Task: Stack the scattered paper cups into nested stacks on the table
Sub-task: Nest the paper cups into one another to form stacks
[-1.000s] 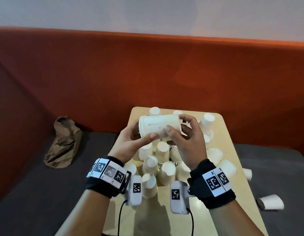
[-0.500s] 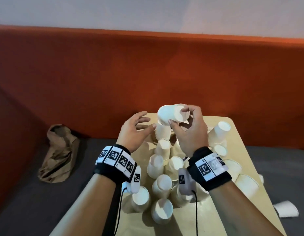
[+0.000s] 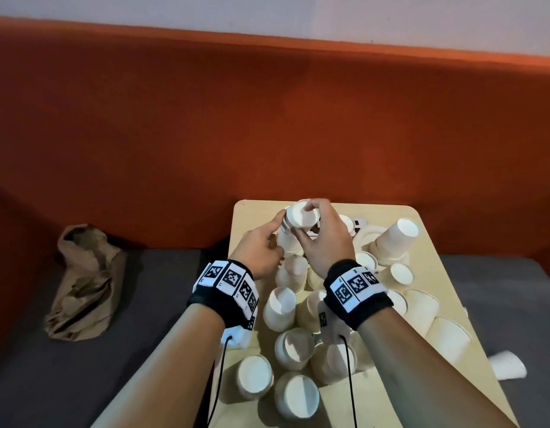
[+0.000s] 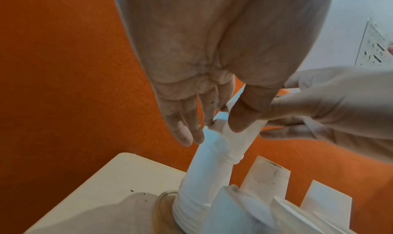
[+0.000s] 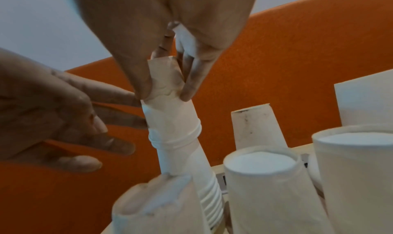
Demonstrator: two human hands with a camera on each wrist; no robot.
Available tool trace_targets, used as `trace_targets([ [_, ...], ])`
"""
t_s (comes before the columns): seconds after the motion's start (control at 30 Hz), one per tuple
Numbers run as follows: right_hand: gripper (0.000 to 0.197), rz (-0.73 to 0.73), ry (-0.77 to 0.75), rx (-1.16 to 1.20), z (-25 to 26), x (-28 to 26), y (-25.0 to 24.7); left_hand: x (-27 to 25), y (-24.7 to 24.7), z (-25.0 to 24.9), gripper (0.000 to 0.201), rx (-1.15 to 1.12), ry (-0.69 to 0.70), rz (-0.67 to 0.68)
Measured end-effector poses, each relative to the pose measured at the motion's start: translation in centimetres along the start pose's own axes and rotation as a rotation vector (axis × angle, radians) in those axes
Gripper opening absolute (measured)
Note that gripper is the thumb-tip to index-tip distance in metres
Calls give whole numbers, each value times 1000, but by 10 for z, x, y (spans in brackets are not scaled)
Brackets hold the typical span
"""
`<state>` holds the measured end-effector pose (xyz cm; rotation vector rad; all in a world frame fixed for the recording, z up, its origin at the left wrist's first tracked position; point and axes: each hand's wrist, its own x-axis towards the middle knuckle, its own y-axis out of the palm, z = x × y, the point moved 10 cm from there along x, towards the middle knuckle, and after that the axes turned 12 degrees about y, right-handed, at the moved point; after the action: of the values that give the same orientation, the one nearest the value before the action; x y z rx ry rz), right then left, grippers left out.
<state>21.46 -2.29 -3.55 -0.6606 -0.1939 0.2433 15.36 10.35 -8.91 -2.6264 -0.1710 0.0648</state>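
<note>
Gripping the top cup (image 3: 302, 215), right hand (image 3: 324, 242) hides the stack; left hand (image 3: 261, 248) open.

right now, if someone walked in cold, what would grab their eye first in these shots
Both hands meet at the far end of the small wooden table: the right hand pinches the top cup of a tall nested stack of upside-down paper cups, and the left hand touches its side with straight fingers. More upside-down paper cups crowd the table, against a vivid orange backrest, with a crumpled brown paper bag on the grey seat to the left.
</note>
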Motion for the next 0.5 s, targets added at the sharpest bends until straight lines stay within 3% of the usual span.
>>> trace_targets([
  [0.27, 34, 97, 64, -80, -13, 7, 20, 4, 14, 19, 78, -107, -43, 11],
  [0.4, 31, 167, 106, -108, -17, 7, 30, 2, 16, 17, 62, -102, -23, 17],
  [0.5, 31, 192, 119, -133, -18, 7, 33, 1, 20, 20, 64, -107, -34, 31],
])
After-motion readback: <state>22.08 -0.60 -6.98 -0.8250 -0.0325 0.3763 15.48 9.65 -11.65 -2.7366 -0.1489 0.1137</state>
